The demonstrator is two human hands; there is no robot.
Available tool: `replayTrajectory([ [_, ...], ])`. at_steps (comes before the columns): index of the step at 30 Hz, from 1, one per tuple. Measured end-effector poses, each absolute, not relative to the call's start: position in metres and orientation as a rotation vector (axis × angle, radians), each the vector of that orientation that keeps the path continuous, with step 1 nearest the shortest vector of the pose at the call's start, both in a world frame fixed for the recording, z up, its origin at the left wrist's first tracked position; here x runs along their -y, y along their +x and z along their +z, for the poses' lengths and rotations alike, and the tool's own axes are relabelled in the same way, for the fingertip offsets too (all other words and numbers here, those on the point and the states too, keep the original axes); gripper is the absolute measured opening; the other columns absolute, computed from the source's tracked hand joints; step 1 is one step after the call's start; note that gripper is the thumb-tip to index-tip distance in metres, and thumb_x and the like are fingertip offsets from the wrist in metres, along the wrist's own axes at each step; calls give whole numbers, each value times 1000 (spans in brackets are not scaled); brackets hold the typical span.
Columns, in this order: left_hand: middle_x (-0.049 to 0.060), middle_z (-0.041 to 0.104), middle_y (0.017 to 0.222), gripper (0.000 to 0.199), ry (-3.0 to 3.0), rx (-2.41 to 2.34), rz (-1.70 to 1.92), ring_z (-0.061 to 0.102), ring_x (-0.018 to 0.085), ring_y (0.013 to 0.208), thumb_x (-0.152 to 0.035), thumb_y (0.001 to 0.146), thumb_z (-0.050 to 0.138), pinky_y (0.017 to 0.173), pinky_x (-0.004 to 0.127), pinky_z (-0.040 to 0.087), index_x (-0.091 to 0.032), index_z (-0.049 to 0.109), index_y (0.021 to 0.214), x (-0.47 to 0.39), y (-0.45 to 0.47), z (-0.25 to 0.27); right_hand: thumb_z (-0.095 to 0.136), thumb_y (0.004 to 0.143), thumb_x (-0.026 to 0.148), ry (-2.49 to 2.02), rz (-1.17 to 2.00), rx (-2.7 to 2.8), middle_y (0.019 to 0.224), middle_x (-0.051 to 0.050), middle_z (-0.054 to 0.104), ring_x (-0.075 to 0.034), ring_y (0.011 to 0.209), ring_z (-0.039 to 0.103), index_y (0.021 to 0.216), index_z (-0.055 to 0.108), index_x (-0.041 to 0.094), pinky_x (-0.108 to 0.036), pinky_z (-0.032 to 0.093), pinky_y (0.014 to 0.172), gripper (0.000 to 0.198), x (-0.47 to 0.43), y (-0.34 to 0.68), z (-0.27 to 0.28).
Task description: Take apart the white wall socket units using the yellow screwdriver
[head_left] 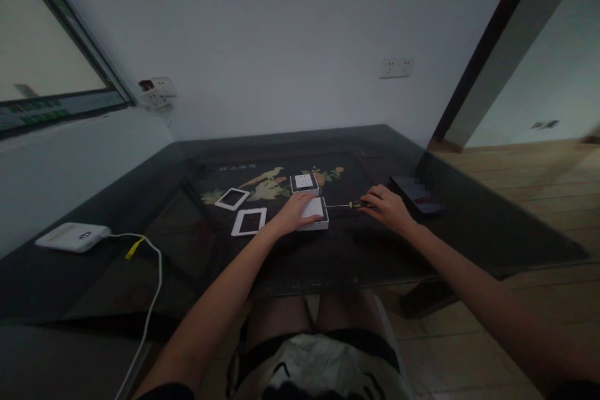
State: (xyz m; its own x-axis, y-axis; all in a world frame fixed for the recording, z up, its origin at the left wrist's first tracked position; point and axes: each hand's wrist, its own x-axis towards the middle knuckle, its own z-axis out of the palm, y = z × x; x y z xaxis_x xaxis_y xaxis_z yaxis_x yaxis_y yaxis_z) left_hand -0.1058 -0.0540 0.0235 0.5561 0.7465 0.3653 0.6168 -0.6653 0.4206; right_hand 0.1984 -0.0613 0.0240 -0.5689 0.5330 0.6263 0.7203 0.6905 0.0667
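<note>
My left hand [294, 215] grips a white wall plate [314, 207] seated on a white mounting box, its thumb along the near side. My right hand [384, 203] is closed round the yellow-and-black handle of a screwdriver [355, 205]. The thin shaft points left, and its tip meets the right edge of the plate. Just behind stands a wall socket [304, 182] on a similar box, with holes in its face. Two white cover frames, one farther back [233, 199] and one nearer [249, 222], lie to the left of my left hand.
A dark phone-like slab [416, 195], partly pixelated, lies right of my right hand. At the left, a white device [74, 237] trails a white cable [160, 262] with a yellow tag over the front edge of the dark table [300, 275]. Wall sockets [396, 67] are behind.
</note>
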Motion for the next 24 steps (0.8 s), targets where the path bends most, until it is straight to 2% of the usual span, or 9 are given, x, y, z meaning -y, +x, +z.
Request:
replayTrajectory([
  [5,16,53,128,54,2535,-1123,724,47,29,121,-40,82,65,105,45,36,-15,49,127,54,-105,25,53,89,43,-1066,-18,2224,89,-8,60,-23,89,56,93,63,22,-35,46,80,24,61,196,15],
  [9,14,55,126,51,2531,-1119,728,48,28,120,-40,82,65,105,45,37,-17,51,125,55,-105,26,47,91,44,-1082,184,2273,92,-8,62,-22,91,57,94,63,21,-35,45,83,28,49,198,12],
  [17,14,56,125,51,2547,-1132,712,48,28,119,-41,82,64,104,43,37,-15,51,124,53,-105,26,32,92,51,-1162,459,2307,81,-8,64,-21,80,59,81,62,19,-34,45,78,45,33,195,5],
  [21,14,57,124,51,2545,-1128,706,49,28,119,-40,82,65,104,43,37,-14,52,123,52,-105,26,28,92,51,-1244,538,2291,77,-6,63,-20,77,58,74,59,19,-32,43,76,49,38,192,4],
  [24,13,57,124,51,2547,-1142,715,50,28,118,-41,82,65,104,44,38,-15,52,123,52,-105,27,25,95,50,-1281,580,2290,69,-4,62,-18,68,58,70,58,19,-30,42,70,52,44,191,7],
])
